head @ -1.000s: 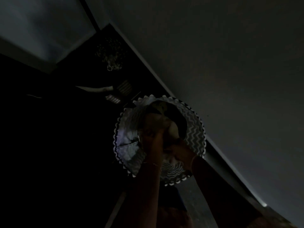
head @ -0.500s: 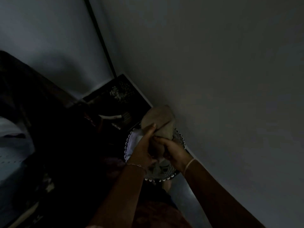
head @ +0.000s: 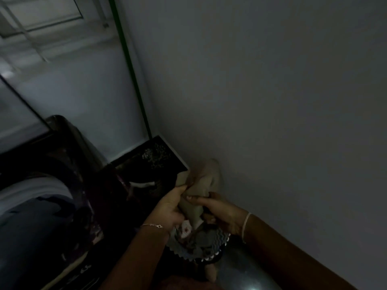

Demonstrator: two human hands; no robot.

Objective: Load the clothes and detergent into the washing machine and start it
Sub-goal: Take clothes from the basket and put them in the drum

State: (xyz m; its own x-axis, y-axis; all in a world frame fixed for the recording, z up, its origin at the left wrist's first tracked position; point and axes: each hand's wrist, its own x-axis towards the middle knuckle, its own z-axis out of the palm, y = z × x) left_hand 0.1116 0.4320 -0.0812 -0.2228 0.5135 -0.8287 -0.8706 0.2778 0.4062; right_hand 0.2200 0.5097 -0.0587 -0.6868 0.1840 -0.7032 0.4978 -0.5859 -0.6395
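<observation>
The frame is dim. Both hands meet low in it, around six o'clock, and hold one beige cloth [head: 206, 176] between them. The cloth is soft, matte and crumpled. Its bunched top rises toward twelve o'clock from the hands, near the plain grey wall [head: 282, 101].

The left hand [head: 169, 208] pinches the cloth's upper left edge between thumb and fingers. The right hand [head: 219, 211] has its fingers curled around the lower folds, thumb lying across the front. Each wrist wears a thin bracelet: a fine chain [head: 152, 225] on the left and a pale band [head: 246, 225] on the right.

Directly under the hands, at six o'clock from them, sits a round basket [head: 218, 240]. Its side is patterned in grey-and-white zigzags and its rim is scalloped. Inside lie more crumpled clothes, including a white piece [head: 186, 228] with small red marks. The cloth's lower end hangs down to the basket's mouth.

At nine o'clock a dark, glossy bulk [head: 69, 143] fills the corner, too dim to identify. A thin green line [head: 129, 68] runs up the wall corner toward eleven o'clock, and a blurred pale window frame [head: 41, 19] lies beside it.
</observation>
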